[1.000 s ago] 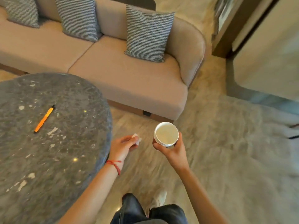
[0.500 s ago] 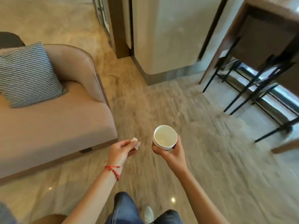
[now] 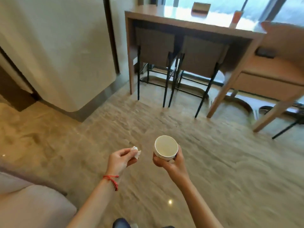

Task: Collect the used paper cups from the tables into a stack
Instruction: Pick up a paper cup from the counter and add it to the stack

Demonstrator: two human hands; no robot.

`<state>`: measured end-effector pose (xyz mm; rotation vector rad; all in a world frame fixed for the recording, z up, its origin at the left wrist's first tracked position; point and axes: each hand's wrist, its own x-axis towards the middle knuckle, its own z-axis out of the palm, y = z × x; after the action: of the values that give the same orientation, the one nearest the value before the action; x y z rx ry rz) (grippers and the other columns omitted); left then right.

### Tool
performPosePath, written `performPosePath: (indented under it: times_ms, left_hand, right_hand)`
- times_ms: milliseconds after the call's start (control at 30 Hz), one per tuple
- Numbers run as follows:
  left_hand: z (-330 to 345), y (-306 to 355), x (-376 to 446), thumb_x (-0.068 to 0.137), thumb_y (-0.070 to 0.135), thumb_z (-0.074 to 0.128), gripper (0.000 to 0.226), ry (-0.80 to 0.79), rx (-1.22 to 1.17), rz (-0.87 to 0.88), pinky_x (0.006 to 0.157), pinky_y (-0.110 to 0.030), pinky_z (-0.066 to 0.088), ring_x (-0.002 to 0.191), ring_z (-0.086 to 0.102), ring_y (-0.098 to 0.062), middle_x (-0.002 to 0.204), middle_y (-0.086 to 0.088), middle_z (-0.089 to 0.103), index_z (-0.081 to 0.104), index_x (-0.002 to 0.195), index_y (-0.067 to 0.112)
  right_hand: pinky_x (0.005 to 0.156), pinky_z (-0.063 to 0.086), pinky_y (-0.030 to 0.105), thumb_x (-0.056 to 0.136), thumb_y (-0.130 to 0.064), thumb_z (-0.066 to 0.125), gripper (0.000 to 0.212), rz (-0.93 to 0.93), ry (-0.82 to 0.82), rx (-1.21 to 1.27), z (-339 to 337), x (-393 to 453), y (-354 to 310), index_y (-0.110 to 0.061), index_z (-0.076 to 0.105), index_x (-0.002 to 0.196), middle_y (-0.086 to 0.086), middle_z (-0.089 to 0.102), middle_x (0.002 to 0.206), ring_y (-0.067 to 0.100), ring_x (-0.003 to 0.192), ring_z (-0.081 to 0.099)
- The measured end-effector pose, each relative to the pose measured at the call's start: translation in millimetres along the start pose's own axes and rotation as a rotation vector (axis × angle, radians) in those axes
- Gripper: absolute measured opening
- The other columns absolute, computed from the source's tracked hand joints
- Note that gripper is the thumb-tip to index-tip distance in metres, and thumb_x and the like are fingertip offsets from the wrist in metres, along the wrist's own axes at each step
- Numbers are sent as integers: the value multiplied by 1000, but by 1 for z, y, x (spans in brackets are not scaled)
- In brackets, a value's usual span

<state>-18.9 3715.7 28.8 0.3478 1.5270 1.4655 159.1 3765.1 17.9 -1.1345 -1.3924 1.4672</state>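
- Holding a stack of paper cups (image 3: 166, 148) upright, the right hand (image 3: 171, 163) is curling its fingers and thumb round the lower part of the stack, with several nested rims showing one under another and the open mouth of the top cup facing up.
- The stack is sitting in the air in front of the person, above the pale stone floor (image 3: 213, 162), well apart from any table.
- The left hand (image 3: 120, 159) is pinching a small crumpled white scrap of paper (image 3: 135, 151) between thumb and fingertips, the fingers drawn together on it; the scrap is sticking out toward the cups without touching them.
- A red cord bracelet (image 3: 112, 180) is lying round the left wrist.
- A wooden high table (image 3: 189, 22) is standing ahead by the window, with two stools (image 3: 177, 51) on thin black legs tucked under it.
- On that tabletop a brown box-like thing (image 3: 201, 8) and a tall orange and white object (image 3: 236, 18) are standing; both are too blurred to name.
- A second wooden piece with a drawer (image 3: 269, 79) is standing to the right of the table.
- A pale rounded wall panel (image 3: 65, 46) is filling the upper left.
- A corner of a beige sofa (image 3: 29, 204) is showing at the lower left, just beside the left forearm.
- A bit of blue trouser leg (image 3: 121, 222) is showing at the bottom edge.
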Motion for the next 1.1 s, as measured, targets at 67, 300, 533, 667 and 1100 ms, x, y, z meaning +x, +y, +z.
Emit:
performPosePath:
  times_ms: [67, 300, 533, 667, 1100]
  left_hand:
    - [7, 7, 13, 79, 0, 67, 6, -50, 9, -8, 55, -17, 55, 62, 68, -8, 68, -5, 72, 68, 85, -2]
    - [43, 19, 56, 80, 0, 66, 2, -180, 41, -66, 55, -17, 55, 57, 67, -6, 61, -1, 72, 67, 82, 0]
    - [128, 19, 108, 79, 0, 67, 3, -270, 87, -120, 53, -18, 55, 53, 65, -7, 61, -3, 71, 66, 82, -2]
    - [197, 25, 146, 79, 2, 67, 3, -299, 77, -102, 54, -18, 55, 55, 65, -7, 63, -3, 72, 67, 81, 0]
    - [377, 78, 268, 78, 5, 69, 6, -341, 71, -61, 55, -17, 54, 61, 67, -13, 75, -11, 70, 69, 82, 2]
  right_hand:
    - [63, 51, 15, 56, -14, 82, 64, -6, 65, -3, -2, 5, 0, -27, 50, 111, -4, 65, 95, 0, 83, 63]
    - [61, 45, 4, 59, -9, 86, 60, 19, 268, -60, -30, 32, 3, -30, 53, 105, -19, 69, 86, -11, 79, 61]
    - [64, 45, 6, 63, -4, 85, 61, 21, 361, -73, -86, 100, 4, -30, 52, 107, -29, 68, 91, -11, 80, 61]
    - [65, 46, 6, 63, -4, 85, 62, 1, 374, -76, -137, 158, -1, -30, 52, 109, -28, 68, 94, -10, 85, 62]
    - [71, 46, 7, 61, -20, 88, 60, -19, 403, -146, -260, 339, -41, -39, 52, 104, -23, 67, 95, -7, 91, 60]
